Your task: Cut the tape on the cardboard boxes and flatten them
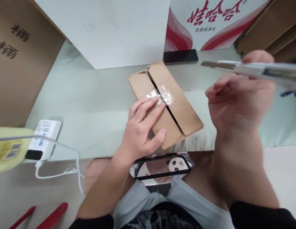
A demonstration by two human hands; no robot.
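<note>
A small flat cardboard box lies at an angle on the pale green cloth, a dark seam running between its top flaps. Clear tape crosses the middle of that seam. My left hand rests on the near left part of the box, fingers stretched out, fingertips at the tape and thumb by the near edge. Raised to the right of the box, my right hand grips a utility knife. Its blade is out and points left, apart from the box.
Behind stand a large white box and a red-and-white carton, with a black phone before them. A white power bank with a cable sits at left. A panda-print case lies on my lap.
</note>
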